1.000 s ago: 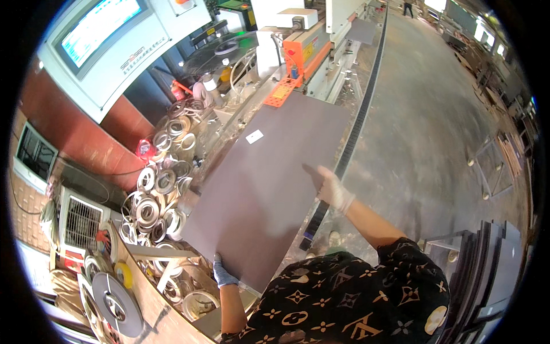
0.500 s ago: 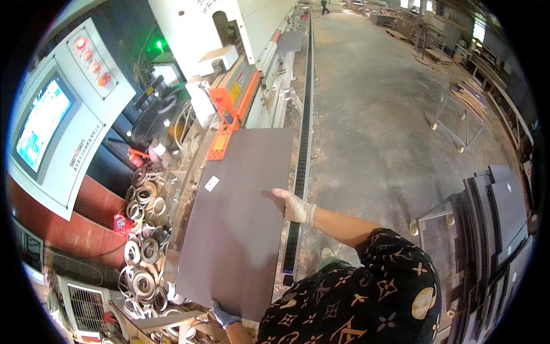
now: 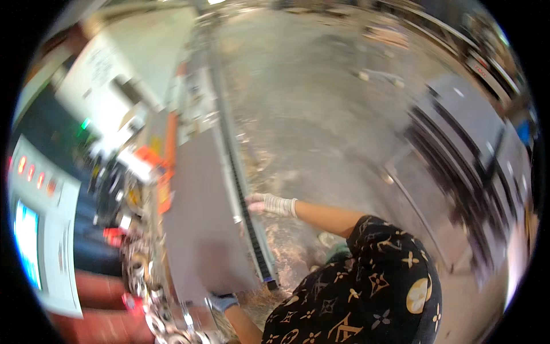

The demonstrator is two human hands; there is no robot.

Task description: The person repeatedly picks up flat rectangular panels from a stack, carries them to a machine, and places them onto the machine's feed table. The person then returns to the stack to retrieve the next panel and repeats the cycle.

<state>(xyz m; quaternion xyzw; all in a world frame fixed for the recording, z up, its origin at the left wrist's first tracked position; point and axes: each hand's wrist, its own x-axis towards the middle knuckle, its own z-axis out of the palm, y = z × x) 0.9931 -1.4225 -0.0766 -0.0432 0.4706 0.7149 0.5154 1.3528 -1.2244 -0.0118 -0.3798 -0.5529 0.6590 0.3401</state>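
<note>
A long dark grey-brown panel (image 3: 197, 218) lies flat on the machine bed, running away from me. My left hand (image 3: 222, 301), in a blue-grey glove, grips its near corner. My right hand (image 3: 270, 204), in a white glove, reaches in from the right. Its fingers rest at the panel's right edge, over the black toothed rail (image 3: 253, 235). The picture is blurred by motion, so the finger grip is hard to read. My black patterned shirt (image 3: 366, 286) fills the lower right.
A grey control cabinet with a lit screen (image 3: 31, 246) and red buttons (image 3: 34, 172) stands on the left. Orange machine parts (image 3: 163, 166) sit beside the panel, and shiny metal rings (image 3: 143, 286) lie lower left. Concrete floor (image 3: 321, 103) spreads to the right, with stacked dark panels (image 3: 458, 155) beyond.
The view has swung right and blurred. The panel has turned from slanted to lengthwise along the rail, and both hands have stayed on its edges.
</note>
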